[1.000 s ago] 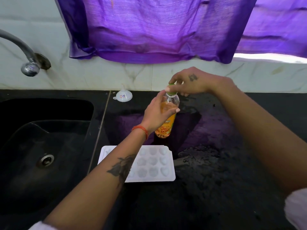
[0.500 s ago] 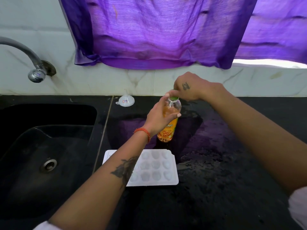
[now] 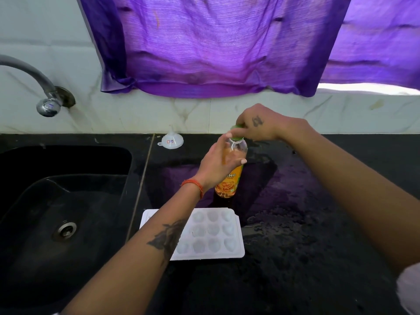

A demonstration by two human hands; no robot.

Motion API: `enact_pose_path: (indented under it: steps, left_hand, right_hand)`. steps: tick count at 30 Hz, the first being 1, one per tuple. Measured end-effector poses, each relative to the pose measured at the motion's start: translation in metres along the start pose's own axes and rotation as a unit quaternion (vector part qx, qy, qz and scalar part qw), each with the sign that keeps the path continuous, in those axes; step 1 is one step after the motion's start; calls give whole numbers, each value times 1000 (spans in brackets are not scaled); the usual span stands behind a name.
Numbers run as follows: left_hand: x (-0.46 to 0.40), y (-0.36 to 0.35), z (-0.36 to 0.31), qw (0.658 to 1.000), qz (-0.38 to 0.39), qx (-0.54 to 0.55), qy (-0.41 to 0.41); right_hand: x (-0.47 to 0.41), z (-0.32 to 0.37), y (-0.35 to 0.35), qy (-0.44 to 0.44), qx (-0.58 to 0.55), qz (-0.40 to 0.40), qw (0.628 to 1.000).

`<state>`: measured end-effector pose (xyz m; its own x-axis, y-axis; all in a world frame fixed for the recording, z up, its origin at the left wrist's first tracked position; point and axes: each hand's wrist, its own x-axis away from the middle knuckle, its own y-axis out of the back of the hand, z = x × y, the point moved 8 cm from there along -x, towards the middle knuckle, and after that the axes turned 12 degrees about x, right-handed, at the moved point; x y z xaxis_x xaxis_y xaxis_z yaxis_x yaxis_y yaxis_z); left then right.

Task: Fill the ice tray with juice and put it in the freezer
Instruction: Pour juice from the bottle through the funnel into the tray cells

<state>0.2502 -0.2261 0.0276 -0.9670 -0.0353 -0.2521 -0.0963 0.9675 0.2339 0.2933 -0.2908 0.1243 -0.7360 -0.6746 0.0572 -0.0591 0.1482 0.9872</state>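
Nearest you, at 6 o'clock, the white ice tray (image 3: pixel 213 235) lies flat on the black surface (image 3: pixel 295 258), its cups looking dry, w/ your left forearm crossing over its left part. Nothing poured yet, so you're early in the task.

Just past the tray, at 12 from it, the juice bottle (image 3: pixel 229 178) stands upright on the surface. Your left hand (image 3: pixel 218 165) is wrapped round the bottle's upper body, grip clenched on it. Your right hand (image 3: pixel 254 126) comes in from 3 o'clock, fingers pinching the green cap (image 3: pixel 236 127), which sits a bit above the neck; can't tell if it's fully off the thread.

Step in hand, as I read it: getting the cap off. Keep the bottle planted and vertical w/ the left, don't squeeze hard, since thin plastic will likely push juice out the neck once open. Lift the cap straight up and set it aside at 3, clear of the tray.

Further back, at 11 o'clock by the wall, a small white funnel (image 3: pixel 171 140) sits on the surface; prob. handy for the small cups. Sink (image 3: pixel 68 201) is at 9, tap (image 3: pixel 47 105) at 10, purple curtain (image 3: pixel 216 46) at 12.
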Motion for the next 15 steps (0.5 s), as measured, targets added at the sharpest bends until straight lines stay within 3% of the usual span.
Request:
enact_pose_path:
  steps: [6, 11, 15]
  left_hand:
    - [0, -1, 3, 1000, 7, -3, 23]
    - [1, 2, 0, 1000, 5, -4, 20]
    - [0, 2, 3, 999, 10, -1, 32]
  right_hand:
    - [3, 13, 10, 68, -3, 15, 998]
    - [-5, 5, 7, -1, 59, 8, 998]
    - [-4, 17, 8, 69, 88, -15, 994]
